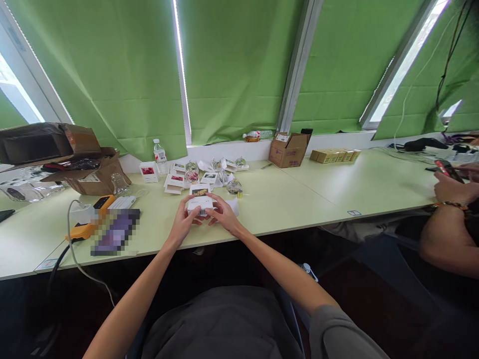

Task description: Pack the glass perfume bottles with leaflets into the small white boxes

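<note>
Between both hands, near the table's front edge, is a small white box [201,203] with a barcode on the side facing me. My left hand [183,217] grips its left side, the thumb on the near face. On the right side, my right hand [223,215] closes on the same box. Just beyond it stands a picture panel [199,190] with a yellowish print; whether it belongs to the box I cannot tell. A round glass bottle [234,186] and a small gold cap [240,194] sit to the right. White paper [233,205] lies beside my right hand.
Behind are several white boxes [174,183] and glass bottles [192,175]. Left are an orange device [80,231], a pixelated purple item [116,232] and open cartons [90,182]. A brown carton [290,149] and gold boxes [334,156] stand right. Another person's hand [454,187] holds a phone.
</note>
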### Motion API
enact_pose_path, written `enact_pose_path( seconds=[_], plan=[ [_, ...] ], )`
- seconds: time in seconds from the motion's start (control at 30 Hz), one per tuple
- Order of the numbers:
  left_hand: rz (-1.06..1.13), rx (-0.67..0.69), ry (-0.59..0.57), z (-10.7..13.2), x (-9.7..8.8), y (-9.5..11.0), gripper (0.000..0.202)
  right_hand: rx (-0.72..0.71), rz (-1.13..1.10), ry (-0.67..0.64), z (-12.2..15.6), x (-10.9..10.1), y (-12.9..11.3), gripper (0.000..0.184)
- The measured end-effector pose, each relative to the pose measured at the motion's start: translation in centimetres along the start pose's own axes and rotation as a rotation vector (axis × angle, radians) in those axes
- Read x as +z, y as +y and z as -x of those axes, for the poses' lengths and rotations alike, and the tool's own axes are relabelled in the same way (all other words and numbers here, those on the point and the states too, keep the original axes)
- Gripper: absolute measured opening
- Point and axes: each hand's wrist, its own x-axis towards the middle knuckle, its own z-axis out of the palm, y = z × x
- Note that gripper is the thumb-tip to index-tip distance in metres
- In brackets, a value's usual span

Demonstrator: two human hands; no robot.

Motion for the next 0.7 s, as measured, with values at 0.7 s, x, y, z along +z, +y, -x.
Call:
enact_pose_path(
  seconds=[0.7],
  plan=[
    [0.020, -0.015, -0.016, -0.02, -0.06, 0.24, 0.062, 0.017, 0.009, 0.012, -0.15, -0.07, 0.26, 0.066]
  ],
)
